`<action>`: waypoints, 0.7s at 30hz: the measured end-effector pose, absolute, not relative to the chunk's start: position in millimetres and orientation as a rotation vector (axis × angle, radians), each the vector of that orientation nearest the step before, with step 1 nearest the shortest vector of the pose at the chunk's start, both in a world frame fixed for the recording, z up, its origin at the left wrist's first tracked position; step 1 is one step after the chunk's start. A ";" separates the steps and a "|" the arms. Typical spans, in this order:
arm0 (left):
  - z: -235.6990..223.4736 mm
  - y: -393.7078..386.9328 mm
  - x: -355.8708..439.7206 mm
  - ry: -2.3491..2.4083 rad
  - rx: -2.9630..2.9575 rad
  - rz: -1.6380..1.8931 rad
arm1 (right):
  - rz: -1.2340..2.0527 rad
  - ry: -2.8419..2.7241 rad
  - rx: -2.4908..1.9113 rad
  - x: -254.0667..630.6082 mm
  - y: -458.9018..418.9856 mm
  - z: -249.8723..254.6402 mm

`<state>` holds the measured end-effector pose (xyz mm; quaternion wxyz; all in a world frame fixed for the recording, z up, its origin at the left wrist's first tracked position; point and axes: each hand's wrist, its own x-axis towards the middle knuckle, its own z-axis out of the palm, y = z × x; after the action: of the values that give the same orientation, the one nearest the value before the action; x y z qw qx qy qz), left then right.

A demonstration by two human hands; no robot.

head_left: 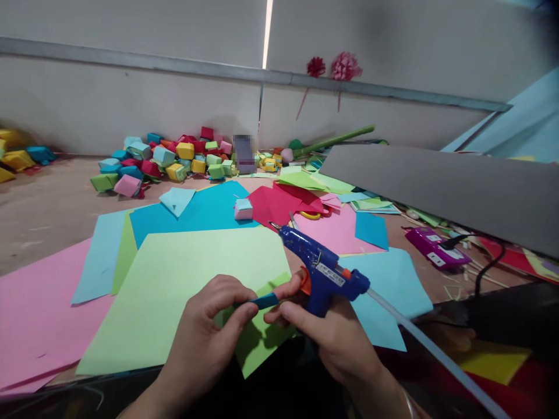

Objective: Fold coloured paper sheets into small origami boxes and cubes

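Between the thumb and fingers of my left hand [209, 326] is pinched a small folded piece of blue paper [265, 301]. My right hand [336, 337] grips a blue glue gun [325, 269] with an orange trigger, its nozzle pointing up and left. A clear glue stick [430, 343] runs out of its back end. The right fingertips are close to the blue paper's right end; whether they touch it I cannot tell. Beneath both hands lies a small green paper piece [262, 343], partly hidden, beside a large pale green sheet [174, 273].
Blue [196, 209], pink [48, 314] and red sheets [273, 203] cover the table. A small paper box [243, 209] sits on them. Many coloured paper boxes [163, 156] are heaped at the back left. A purple power strip [437, 247] with a black cable lies at right, below a grey panel [437, 183].
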<state>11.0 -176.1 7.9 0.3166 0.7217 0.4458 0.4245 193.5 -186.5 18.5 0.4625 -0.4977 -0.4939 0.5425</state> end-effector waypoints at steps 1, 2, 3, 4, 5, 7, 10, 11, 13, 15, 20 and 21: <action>7.1 -176.1 10.0 1.157 1.852 1.098 | 1.424 -1.166 -1.173 193.7 -186.0 20.0; 6.3 -176.3 9.2 1.139 1.813 1.081 | 1.494 -1.122 -1.128 193.7 -185.5 21.4; 5.6 -176.7 8.7 1.122 1.786 1.064 | 1.544 -1.088 -1.092 193.5 -184.9 22.4; 5.1 -177.2 8.3 1.117 1.761 1.054 | 1.570 -1.062 -1.061 193.3 -184.3 22.9; 4.9 -177.9 8.1 1.126 1.739 1.053 | 1.587 -1.042 -1.039 193.1 -183.8 23.0; 5.1 -179.5 7.7 1.180 1.694 1.051 | 1.624 -1.018 -1.007 193.0 -182.9 22.4; 5.6 -181.3 6.7 1.210 1.678 1.049 | 1.686 -0.962 -1.010 193.3 -181.4 21.4; 5.6 -181.5 6.1 1.190 1.694 1.052 | 1.714 -0.936 -1.017 193.4 -180.7 21.5; 5.4 -181.4 4.9 1.112 1.747 1.071 | 1.780 -0.891 -1.032 192.8 -179.1 22.0; 5.3 -181.2 3.9 1.010 1.797 1.084 | 1.853 -0.871 -1.046 191.2 -177.4 21.8; 4.8 -182.0 2.8 0.886 1.740 1.109 | 1.821 -0.969 -1.083 191.5 -175.1 15.5; 4.4 -182.2 2.4 0.906 1.694 1.130 | 1.739 -1.039 -1.115 194.5 -175.8 14.1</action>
<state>2.4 -182.2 4.4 0.4407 0.6822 0.3649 0.4552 194.5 -175.8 14.1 0.4028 -0.4415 -0.4114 0.6882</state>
